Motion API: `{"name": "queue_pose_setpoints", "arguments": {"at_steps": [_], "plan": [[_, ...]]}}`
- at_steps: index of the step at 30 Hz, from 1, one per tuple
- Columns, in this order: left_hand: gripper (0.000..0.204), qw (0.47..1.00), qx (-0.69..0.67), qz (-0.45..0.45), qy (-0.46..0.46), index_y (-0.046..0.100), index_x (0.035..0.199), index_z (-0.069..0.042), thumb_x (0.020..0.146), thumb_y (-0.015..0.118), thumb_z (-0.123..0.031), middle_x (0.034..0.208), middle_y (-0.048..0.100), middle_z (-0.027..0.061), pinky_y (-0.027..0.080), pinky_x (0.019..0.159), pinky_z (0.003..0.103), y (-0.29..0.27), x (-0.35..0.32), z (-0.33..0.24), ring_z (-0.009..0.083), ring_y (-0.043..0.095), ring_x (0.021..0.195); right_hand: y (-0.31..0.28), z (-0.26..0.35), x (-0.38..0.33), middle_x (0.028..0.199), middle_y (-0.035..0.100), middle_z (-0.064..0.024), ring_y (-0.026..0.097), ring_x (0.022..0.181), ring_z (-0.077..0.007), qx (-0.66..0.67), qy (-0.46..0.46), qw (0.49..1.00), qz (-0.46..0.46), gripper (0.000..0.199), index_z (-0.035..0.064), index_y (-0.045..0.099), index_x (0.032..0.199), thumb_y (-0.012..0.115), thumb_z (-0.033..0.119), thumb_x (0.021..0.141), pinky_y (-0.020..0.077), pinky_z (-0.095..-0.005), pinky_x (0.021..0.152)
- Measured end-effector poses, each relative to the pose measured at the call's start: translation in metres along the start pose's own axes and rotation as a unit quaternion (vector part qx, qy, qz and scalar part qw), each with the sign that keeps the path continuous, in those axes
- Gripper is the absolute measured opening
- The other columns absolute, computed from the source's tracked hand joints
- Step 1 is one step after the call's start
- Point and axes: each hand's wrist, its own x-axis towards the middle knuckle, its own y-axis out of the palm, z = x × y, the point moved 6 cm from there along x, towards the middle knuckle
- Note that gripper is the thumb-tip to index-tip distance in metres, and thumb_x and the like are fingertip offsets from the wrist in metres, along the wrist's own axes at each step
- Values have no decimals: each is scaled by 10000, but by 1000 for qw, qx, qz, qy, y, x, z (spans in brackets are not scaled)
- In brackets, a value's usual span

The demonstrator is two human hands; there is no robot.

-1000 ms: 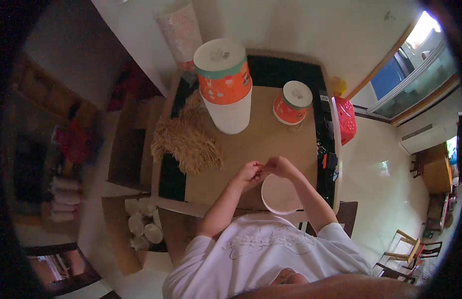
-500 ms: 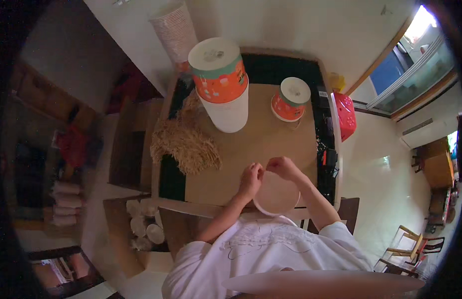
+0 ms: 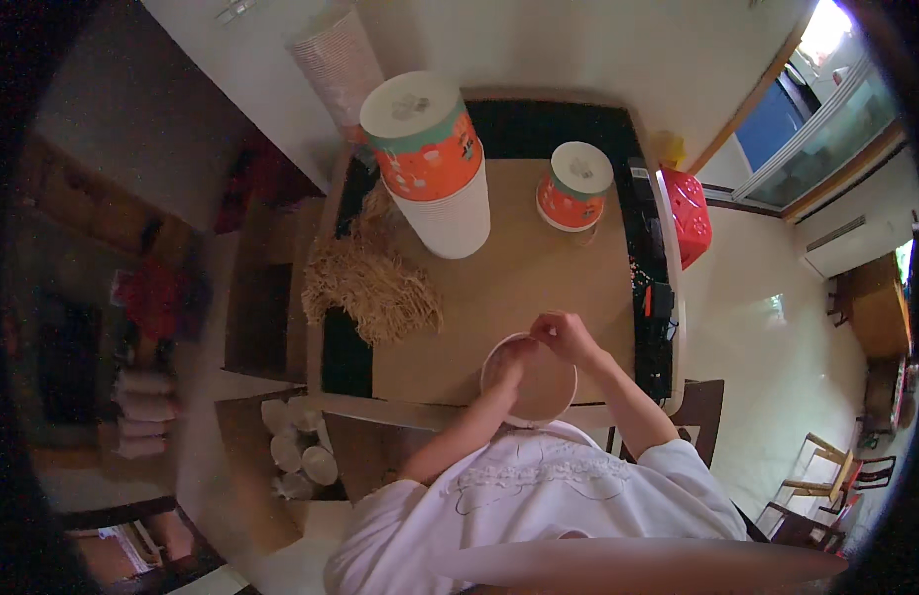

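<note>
A round paper bucket with a pale rim is at the table's front edge, close to my shirt, its mouth facing up toward me. My left hand reaches down inside it; the fingers are dim and partly hidden there. At the far right of the rim, my right hand has its fingers closed in a pinch on the bucket's edge. Any small thing between those fingers cannot be made out. Left of the bucket lies a tangled bundle of beige strings.
A tall stack of paper buckets stands upside down at the back, with a shorter orange one to its right. Behind leans a stack of pale cups. Small dark items line the table's right edge. A carton holding white buckets sits at lower left.
My left hand has left my right hand at the rim and gone down into the bucket. The bucket has shifted slightly left. My right hand stays at the rim.
</note>
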Motion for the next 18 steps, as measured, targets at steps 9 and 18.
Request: {"name": "queue_pose_setpoints", "arguments": {"at_steps": [9, 18], "plan": [[143, 979, -103, 174, -11, 570, 774, -53, 788, 503, -179, 683, 593, 33, 437, 559, 275, 18, -25, -53, 114, 566, 621, -10, 5, 8, 700, 594, -88, 571, 629, -180, 4, 8, 999, 46, 86, 49, 618, 755, 639, 94, 685, 460, -288, 583], [52, 862, 327, 200, 330, 571, 811, -34, 762, 566, -52, 677, 570, 43, 443, 569, 280, 10, 11, -101, 130, 542, 631, 9, -19, 14, 708, 594, -42, 545, 648, -103, 108, 76, 986, 98, 70, 34, 604, 782, 611, 89, 740, 441, -236, 584]]}}
